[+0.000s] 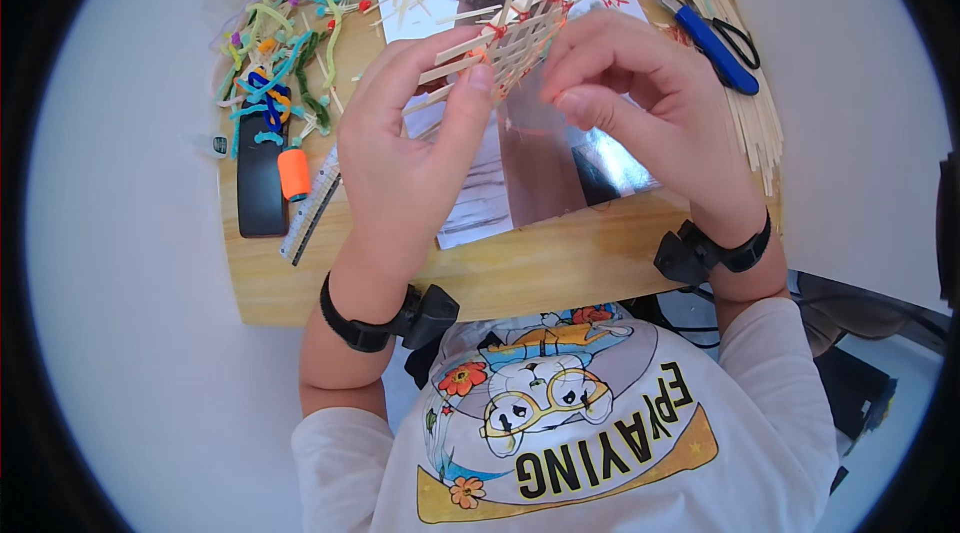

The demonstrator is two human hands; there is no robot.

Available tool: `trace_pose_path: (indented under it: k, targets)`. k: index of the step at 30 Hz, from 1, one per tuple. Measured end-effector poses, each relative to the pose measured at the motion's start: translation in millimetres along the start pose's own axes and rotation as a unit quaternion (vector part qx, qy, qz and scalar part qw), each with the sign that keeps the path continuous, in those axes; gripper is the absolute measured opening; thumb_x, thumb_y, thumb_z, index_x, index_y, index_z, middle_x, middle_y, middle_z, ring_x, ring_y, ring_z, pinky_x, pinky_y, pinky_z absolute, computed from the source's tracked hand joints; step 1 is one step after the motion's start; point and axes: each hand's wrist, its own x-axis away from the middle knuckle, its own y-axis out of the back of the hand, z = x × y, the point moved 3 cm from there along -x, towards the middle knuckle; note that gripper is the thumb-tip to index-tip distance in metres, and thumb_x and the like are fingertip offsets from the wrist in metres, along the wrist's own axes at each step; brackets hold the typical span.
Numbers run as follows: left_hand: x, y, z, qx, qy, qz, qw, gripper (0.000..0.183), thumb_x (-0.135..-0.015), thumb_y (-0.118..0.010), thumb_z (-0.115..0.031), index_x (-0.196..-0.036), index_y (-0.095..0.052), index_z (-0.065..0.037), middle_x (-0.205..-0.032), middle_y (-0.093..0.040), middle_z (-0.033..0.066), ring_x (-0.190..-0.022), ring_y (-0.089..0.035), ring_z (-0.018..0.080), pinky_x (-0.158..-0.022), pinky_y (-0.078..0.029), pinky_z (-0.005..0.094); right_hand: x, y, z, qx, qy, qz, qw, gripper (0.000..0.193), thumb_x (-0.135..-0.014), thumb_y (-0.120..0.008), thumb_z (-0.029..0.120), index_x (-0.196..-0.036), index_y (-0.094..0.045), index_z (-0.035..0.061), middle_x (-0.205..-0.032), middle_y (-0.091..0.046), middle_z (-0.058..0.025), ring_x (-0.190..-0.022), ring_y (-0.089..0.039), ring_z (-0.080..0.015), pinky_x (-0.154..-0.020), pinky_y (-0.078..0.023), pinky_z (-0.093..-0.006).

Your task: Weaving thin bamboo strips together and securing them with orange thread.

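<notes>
My left hand (400, 138) grips a lattice of thin wooden sticks (522, 41) between thumb and fingers, holding it tilted above a glossy magazine (545, 168). Bits of red and orange thread bind the sticks where they cross. Just right of the lattice, my right hand (650, 83) is closed in a pinch, thumb against the fingers. A fine reddish thread (530, 131) shows faintly below and beside these fingertips, and they seem to hold it. Its full path is too thin to follow.
Colourful pipe cleaners (332, 8) lie heaped at the far left. Nearer are a black case (262, 183), an orange thread spool (293, 175) and a clear ruler (312, 205). Blue-handled scissors (722, 55) rest on wooden sticks (757, 128) along the table's right side.
</notes>
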Motion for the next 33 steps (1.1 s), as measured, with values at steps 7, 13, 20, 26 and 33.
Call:
trace_pose_path:
  k: [7,13,20,26,33]
  targets:
    - [-0.9,-2.9,-5.4,0.094,0.032,0.019,0.995,0.023,-0.085,-0.063,-0.009,-0.106,-0.063,0.001,-0.096,-0.063,0.0062,-0.088,-0.059,0.0107,-0.075,-0.050,0.0248,-0.7,-5.5,-12.8,-0.103,-0.100,-0.030,0.989,0.009,-0.086,-0.061,0.005,-0.092,-0.064,-0.0001,-0.081,-0.064,-0.0021,-0.069,-0.060,-0.0070,-0.064,-0.049,-0.0215]
    - [1.9,-3.1,0.4,0.148,0.136,0.023,0.979,0.026,-0.086,-0.063,-0.011,-0.108,-0.059,0.002,-0.097,-0.062,0.0086,-0.087,-0.059,0.0094,-0.070,-0.052,0.0235,0.4,-4.5,4.2,0.015,-0.021,-0.096,0.995,0.012,-0.089,-0.057,0.003,-0.098,-0.064,-0.0007,-0.084,-0.067,-0.0059,-0.069,-0.061,-0.0084,-0.063,-0.050,-0.0213]
    - [3.1,-7.7,-0.7,0.100,0.079,0.032,0.991,0.025,-0.086,-0.064,-0.014,-0.106,-0.057,0.001,-0.096,-0.062,0.0066,-0.087,-0.058,0.0109,-0.078,-0.049,0.0255,4.3,-4.4,7.1,0.072,0.041,-0.117,0.990,0.011,-0.088,-0.057,-0.004,-0.099,-0.060,-0.0047,-0.089,-0.068,-0.0089,-0.081,-0.066,-0.0124,-0.071,-0.054,-0.0224]
    - [7.5,-12.0,-0.6,0.080,0.039,0.039,0.995,0.023,-0.087,-0.064,-0.014,-0.103,-0.057,0.001,-0.096,-0.062,0.0064,-0.087,-0.057,0.0107,-0.080,-0.047,0.0267,6.7,-9.4,15.5,0.205,0.103,-0.120,0.966,0.013,-0.084,-0.065,-0.001,-0.096,-0.059,-0.0042,-0.089,-0.067,-0.0069,-0.080,-0.067,-0.0123,-0.071,-0.054,-0.0222]
    - [7.9,-15.3,0.4,0.073,0.029,0.036,0.996,0.023,-0.087,-0.064,-0.013,-0.104,-0.056,0.000,-0.094,-0.062,0.0064,-0.085,-0.058,0.0112,-0.078,-0.047,0.0264,5.5,-11.9,13.4,0.208,0.104,-0.122,0.965,0.015,-0.084,-0.062,-0.004,-0.099,-0.058,-0.0042,-0.090,-0.067,-0.0074,-0.083,-0.067,-0.0131,-0.072,-0.054,-0.0228]
